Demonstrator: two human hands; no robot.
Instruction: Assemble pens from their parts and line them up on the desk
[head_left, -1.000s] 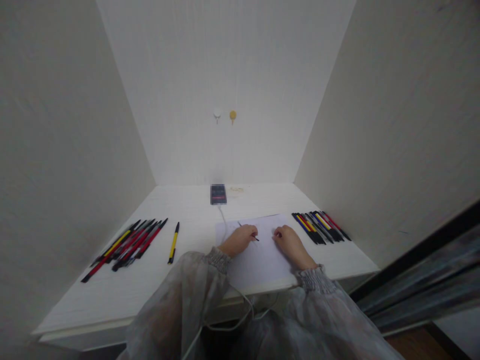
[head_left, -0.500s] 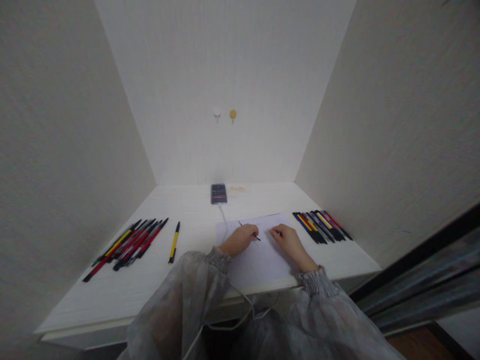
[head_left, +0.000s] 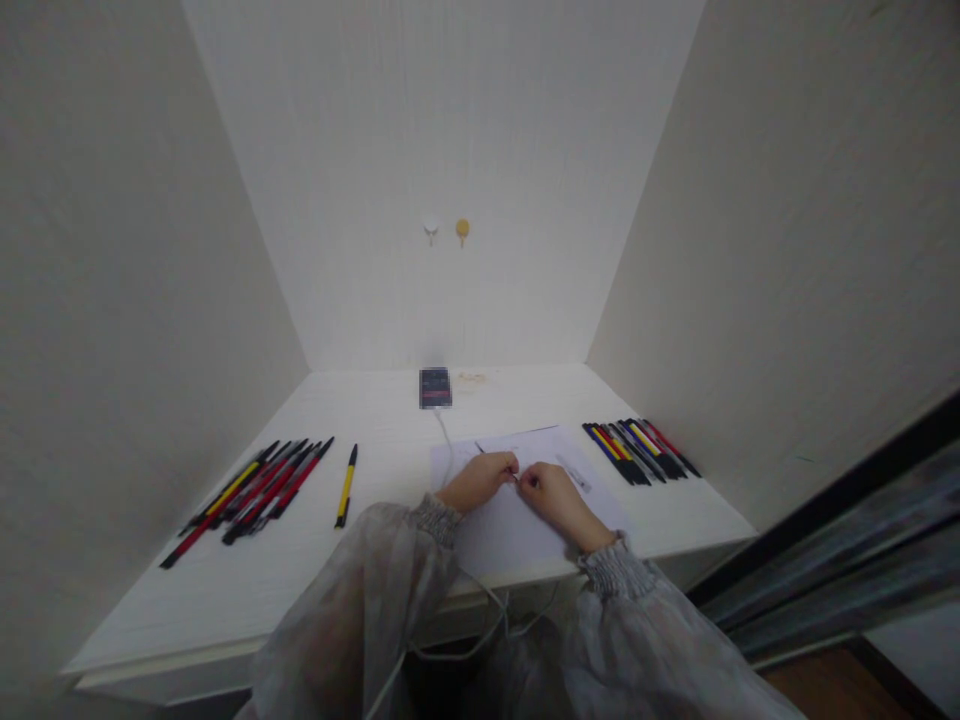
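Observation:
Over the white paper (head_left: 495,535), my left hand (head_left: 480,480) is closed round a thin dark pen refill (head_left: 481,447). One end sticks out beyond my fingers toward the back, the other on the right. My right hand (head_left: 551,495) meets that right end, thumb and forefinger pinched at it; anything smaller between the fingertips is hidden. Just behind my right hand, greyish pen parts (head_left: 574,473) lie on the paper, too blurred to tell apart.
A pile of pens (head_left: 251,490) lies at the left, with a single yellow and black pen (head_left: 346,487) beside it. A row of pens (head_left: 637,452) lies at the right. A phone (head_left: 435,388) with a white cable (head_left: 448,435) rests at the back; walls enclose three sides.
My right hand has moved left, and its fingertips have come to the refill's right end. The greyish parts on the paper have come into view. My left hand has hardly moved.

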